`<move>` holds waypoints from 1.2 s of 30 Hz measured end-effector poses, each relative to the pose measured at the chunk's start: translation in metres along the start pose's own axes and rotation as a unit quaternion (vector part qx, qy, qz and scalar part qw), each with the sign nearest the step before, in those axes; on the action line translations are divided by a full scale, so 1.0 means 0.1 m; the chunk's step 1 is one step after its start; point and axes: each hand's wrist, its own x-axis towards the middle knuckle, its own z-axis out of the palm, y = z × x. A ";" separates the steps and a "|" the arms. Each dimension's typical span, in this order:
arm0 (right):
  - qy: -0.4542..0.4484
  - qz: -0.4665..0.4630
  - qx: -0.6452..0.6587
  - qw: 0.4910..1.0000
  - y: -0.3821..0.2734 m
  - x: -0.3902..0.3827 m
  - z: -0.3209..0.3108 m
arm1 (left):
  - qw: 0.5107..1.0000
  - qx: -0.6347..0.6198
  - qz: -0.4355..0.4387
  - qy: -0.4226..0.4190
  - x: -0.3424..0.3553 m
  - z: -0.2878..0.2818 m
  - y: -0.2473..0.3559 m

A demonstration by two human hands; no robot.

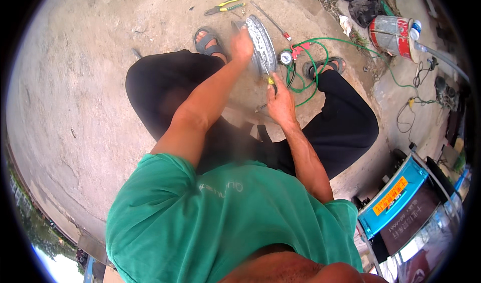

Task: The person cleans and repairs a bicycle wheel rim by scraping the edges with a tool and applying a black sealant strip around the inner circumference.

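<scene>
My left hand point(242, 46) is closed on the edge of an upright grey metal wheel rim point(262, 42) with a scuffed, whitish band, between my sandalled feet. My right hand point(280, 101) is closed round a yellow-and-black handled tool point(272, 81) at the rim's near end; the tool's tip is hard to make out. Right of the rim lies a red inflator with a round pressure gauge point(285, 57) and loops of green hose point(316, 83). Beyond the rim lie yellow-and-green pliers point(218, 9) and a thin metal rod point(268, 16) with a red end.
At the upper right are a dented red-and-grey drum point(384, 36), dark rags point(362, 10) and tangled cables point(412, 115) on the concrete floor point(75, 107). A blue-panelled metal-framed object point(381, 225) stands at my lower right. My bent legs frame the work.
</scene>
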 end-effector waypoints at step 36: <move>-0.019 0.040 0.024 0.999 0.12 -0.40 -0.23 | 0.997 0.038 0.067 -0.033 -0.08 0.02 -0.07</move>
